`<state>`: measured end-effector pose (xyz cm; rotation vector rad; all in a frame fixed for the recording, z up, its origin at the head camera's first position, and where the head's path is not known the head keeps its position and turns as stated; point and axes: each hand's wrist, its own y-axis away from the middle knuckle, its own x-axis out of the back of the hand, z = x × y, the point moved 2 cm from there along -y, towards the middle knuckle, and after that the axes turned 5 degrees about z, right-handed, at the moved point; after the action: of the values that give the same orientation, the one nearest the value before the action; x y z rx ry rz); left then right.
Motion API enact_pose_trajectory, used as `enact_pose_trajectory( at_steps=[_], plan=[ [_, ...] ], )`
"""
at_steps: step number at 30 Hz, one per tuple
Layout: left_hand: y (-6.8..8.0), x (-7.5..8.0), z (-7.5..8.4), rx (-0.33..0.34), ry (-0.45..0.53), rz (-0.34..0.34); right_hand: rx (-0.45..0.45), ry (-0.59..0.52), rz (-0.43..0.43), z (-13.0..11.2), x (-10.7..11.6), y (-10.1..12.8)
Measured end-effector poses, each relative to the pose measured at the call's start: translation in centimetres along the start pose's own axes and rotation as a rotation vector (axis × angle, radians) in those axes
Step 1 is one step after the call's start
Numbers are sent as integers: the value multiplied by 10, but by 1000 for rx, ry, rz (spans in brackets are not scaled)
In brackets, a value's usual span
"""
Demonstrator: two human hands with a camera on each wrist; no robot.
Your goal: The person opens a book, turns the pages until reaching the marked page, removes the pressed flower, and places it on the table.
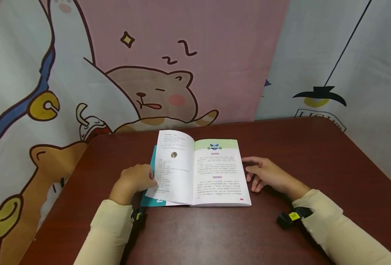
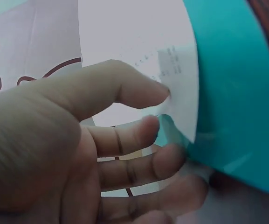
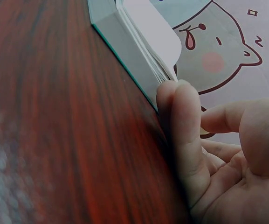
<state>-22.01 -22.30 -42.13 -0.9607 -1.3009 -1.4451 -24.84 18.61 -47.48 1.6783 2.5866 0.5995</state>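
From my remote feed I see a cartoon-printed cloth (image 1: 235,55) hanging behind the table (image 1: 241,235), where an open book (image 1: 220,184) lies between the hands. The left hand (image 1: 134,180) covers part of its left edge, pinching a raised page (image 1: 172,169); the right hand (image 1: 269,175) is relaxed and released, fingertips at the right edge. The pages' long axis runs away from the person, green band farthest. Thin white paper curves over a smooth teal cover (image 2: 237,84); the tabletop shows reddish grain
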Motion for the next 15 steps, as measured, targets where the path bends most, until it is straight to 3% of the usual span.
enact_pose_trajectory(
  at_steps=[6, 15],
  plan=[
    [1, 2, 5, -83, 14, 37, 1, -5, -2, 1, 0, 0],
    [8, 9, 23, -265, 76, 199, 10, -13, -13, -4, -1, 3]
  ],
)
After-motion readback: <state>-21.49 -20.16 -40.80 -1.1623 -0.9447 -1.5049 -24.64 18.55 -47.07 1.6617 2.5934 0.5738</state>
